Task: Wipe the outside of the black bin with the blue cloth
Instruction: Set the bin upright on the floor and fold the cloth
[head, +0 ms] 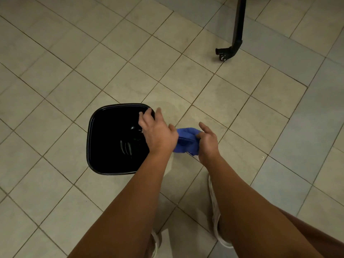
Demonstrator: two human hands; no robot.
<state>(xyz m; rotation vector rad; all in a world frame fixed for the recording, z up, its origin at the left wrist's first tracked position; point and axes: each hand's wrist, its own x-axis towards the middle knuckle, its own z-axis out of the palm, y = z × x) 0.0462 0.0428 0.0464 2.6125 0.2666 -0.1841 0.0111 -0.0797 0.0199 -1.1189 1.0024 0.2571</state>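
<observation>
A glossy black bin (96, 138) stands upright on the tiled floor, seen from above, its inside dark. My left hand (157, 129) hovers over the bin's right rim with fingers spread and relaxed; its fingertips reach the far right corner of the rim. Just right of the bin, my right hand (207, 141) grips a crumpled blue cloth (185, 139) that bunches between my two hands. The bin's right outer wall is hidden behind my left hand and forearm.
Beige tiled floor (74, 62) lies all around the bin. A black furniture leg with a caster foot (229, 47) stands at the far right. My feet in light sandals (214, 205) are at the bottom, close behind the bin.
</observation>
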